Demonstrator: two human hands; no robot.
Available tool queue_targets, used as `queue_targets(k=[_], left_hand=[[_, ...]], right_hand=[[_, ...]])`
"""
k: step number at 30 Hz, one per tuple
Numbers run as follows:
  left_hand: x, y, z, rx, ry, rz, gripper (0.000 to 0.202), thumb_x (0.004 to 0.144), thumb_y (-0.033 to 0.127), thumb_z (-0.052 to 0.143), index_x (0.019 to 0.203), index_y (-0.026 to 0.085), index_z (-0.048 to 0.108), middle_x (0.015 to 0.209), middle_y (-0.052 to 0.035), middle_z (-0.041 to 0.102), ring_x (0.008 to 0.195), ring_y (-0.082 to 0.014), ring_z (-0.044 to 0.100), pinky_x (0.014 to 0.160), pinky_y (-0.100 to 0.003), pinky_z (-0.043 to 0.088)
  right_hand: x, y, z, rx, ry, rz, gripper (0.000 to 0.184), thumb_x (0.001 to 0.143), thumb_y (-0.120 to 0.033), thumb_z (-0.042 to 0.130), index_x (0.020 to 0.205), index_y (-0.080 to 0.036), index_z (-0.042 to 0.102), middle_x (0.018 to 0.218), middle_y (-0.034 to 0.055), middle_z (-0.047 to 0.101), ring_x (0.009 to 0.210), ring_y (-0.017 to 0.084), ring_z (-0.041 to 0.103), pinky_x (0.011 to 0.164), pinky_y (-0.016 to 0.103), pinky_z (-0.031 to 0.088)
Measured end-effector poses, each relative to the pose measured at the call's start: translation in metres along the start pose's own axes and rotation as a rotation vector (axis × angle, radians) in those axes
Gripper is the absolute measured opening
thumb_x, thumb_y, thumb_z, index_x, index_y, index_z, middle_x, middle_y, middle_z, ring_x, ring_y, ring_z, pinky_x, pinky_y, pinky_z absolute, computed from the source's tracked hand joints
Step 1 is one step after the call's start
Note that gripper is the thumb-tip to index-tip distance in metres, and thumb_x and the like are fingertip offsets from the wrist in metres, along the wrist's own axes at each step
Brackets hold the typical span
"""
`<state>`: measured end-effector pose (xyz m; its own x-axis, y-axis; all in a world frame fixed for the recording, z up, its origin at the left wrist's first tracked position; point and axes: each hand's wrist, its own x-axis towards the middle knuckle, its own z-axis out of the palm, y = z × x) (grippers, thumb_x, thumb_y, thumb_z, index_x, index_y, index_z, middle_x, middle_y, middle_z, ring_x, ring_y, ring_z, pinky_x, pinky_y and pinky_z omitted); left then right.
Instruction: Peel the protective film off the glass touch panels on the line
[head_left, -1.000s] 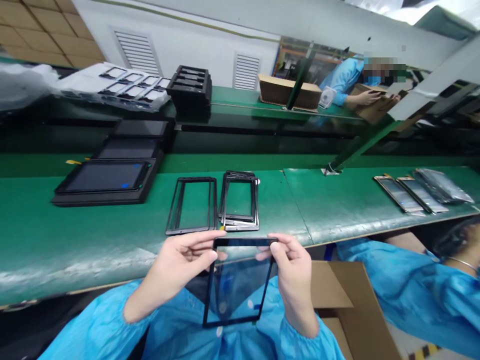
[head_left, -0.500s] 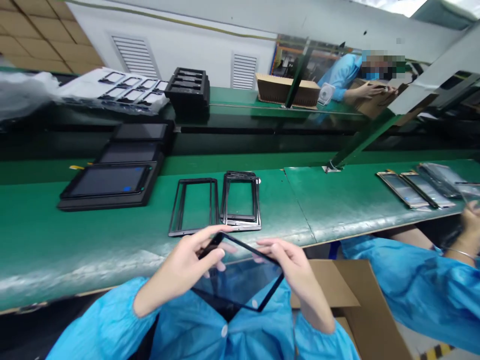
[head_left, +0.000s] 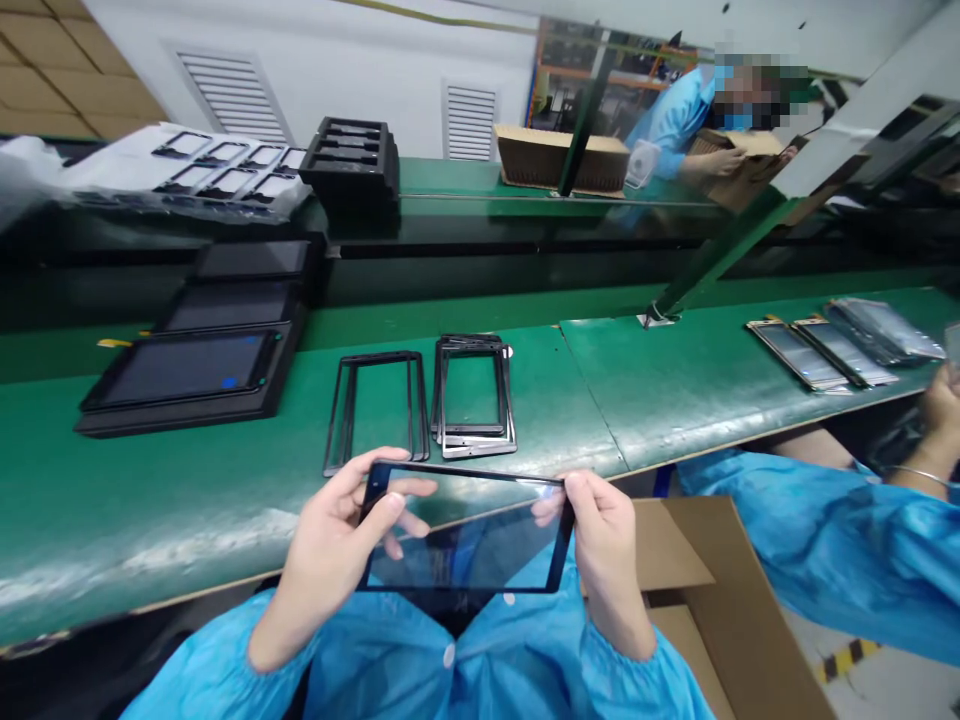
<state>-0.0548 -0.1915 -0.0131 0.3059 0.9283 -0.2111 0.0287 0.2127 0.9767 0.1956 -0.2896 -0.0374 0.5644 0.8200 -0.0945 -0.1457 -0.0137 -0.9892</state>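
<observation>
2-handed grip, panel [head_left: 472, 552], bench edge [head_left: 705, 444] beyond

One glass panel [head_left: 469, 530] is held, and by two hands: left hand [head_left: 337, 555], right hand [head_left: 606, 545]! Three dark screens [head_left: 184, 368] are counted, two louvred vents [head_left: 234, 92] are spotted, two co-workers [head_left: 840, 560] are seen, and black frames [head_left: 480, 446] are grouped in two clusters, too overlapped to be tallied singly!

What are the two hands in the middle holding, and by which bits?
A black-edged clear panel: the left hand holds its left end, near the top, and the right hand its upper right corner.
</observation>
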Motion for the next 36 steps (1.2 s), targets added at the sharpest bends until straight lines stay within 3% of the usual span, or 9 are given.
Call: queue_targets(k=[6,9,12,16,21,24,28,32,36], left_hand=[[0.002,-0.004,-0.003,0.065,0.017,0.062,0.047,0.096,0.048,0.073,0.13,0.02,0.056,0.107,-0.0144,0.084,0.064,-0.0256,0.08,0.044,-0.029,0.06],[0.008,0.003,-0.004,0.377,0.028,0.34,0.043,0.1,0.038,0.067,0.14,0.024,0.059,0.146,-0.0167,0.069,0.112,-0.032,0.078,0.084,-0.042,0.068],[0.017,0.015,-0.005,0.797,-0.094,0.675,0.043,0.098,0.032,0.07,0.141,0.029,0.067,0.151,-0.0083,0.067,0.143,-0.0332,0.059,0.128,-0.058,0.035],[0.027,0.028,-0.005,0.919,-0.337,0.82,0.019,0.104,0.029,0.066,0.117,0.028,0.08,0.11,-0.0007,0.085,0.111,-0.0229,0.076,0.131,-0.053,0.026],[0.023,0.033,0.002,0.921,-0.361,0.883,0.021,0.107,0.024,0.06,0.117,0.023,0.078,0.111,-0.0034,0.084,0.102,-0.022,0.078,0.117,-0.044,0.044],[0.017,0.034,0.013,0.931,-0.471,0.784,0.031,0.109,0.025,0.053,0.13,0.02,0.075,0.12,-0.0071,0.083,0.105,-0.0268,0.078,0.093,-0.038,0.057],[0.013,0.029,0.025,0.666,-0.574,0.386,0.036,0.111,0.03,0.048,0.138,0.024,0.071,0.107,-0.0044,0.084,0.079,-0.0207,0.079,0.074,-0.03,0.059],[0.008,0.018,0.026,0.198,-0.411,-0.025,0.049,0.108,0.045,0.054,0.148,0.018,0.063,0.112,-0.0125,0.083,0.085,-0.0239,0.082,0.069,-0.029,0.064],[-0.001,0.01,0.026,-0.014,-0.361,-0.127,0.057,0.103,0.053,0.063,0.145,0.015,0.064,0.124,-0.02,0.08,0.088,-0.0276,0.083,0.068,-0.03,0.066]], right_hand=[[-0.004,-0.005,0.0,0.093,-0.038,0.025,0.035,0.094,-0.05,0.076,0.109,-0.019,0.079,0.073,0.0077,0.084,0.058,0.023,0.08,0.061,0.029,0.065],[-0.01,-0.01,0.003,0.023,-0.034,-0.018,0.027,0.092,-0.042,0.081,0.106,-0.02,0.078,0.073,0.0067,0.084,0.059,0.021,0.081,0.066,0.027,0.066],[-0.017,-0.012,0.005,-0.046,-0.041,-0.034,0.024,0.094,-0.041,0.078,0.105,-0.02,0.079,0.074,0.0076,0.084,0.06,0.022,0.082,0.064,0.027,0.066],[-0.022,-0.009,0.002,-0.108,-0.03,-0.046,0.027,0.096,-0.043,0.076,0.108,-0.018,0.079,0.074,0.0087,0.084,0.061,0.025,0.082,0.062,0.03,0.067],[-0.022,-0.008,0.003,-0.084,-0.002,-0.042,0.027,0.095,-0.044,0.078,0.105,-0.019,0.08,0.073,0.0076,0.084,0.058,0.023,0.081,0.062,0.029,0.067],[-0.022,-0.01,0.013,-0.056,-0.125,-0.019,0.025,0.094,-0.045,0.079,0.106,-0.022,0.082,0.075,0.0058,0.085,0.06,0.022,0.082,0.063,0.028,0.067],[-0.018,-0.009,0.022,0.071,-0.354,0.075,0.043,0.096,-0.051,0.076,0.131,-0.026,0.078,0.089,0.007,0.087,0.082,0.027,0.085,0.083,0.038,0.068],[-0.007,0.0,0.014,0.159,-0.227,0.139,0.046,0.099,-0.059,0.067,0.123,-0.022,0.082,0.11,0.0138,0.085,0.089,0.031,0.084,0.081,0.042,0.068],[-0.001,0.005,0.009,0.085,-0.17,0.122,0.045,0.096,-0.061,0.07,0.092,-0.019,0.086,0.08,0.0108,0.085,0.066,0.03,0.082,0.07,0.041,0.068]])
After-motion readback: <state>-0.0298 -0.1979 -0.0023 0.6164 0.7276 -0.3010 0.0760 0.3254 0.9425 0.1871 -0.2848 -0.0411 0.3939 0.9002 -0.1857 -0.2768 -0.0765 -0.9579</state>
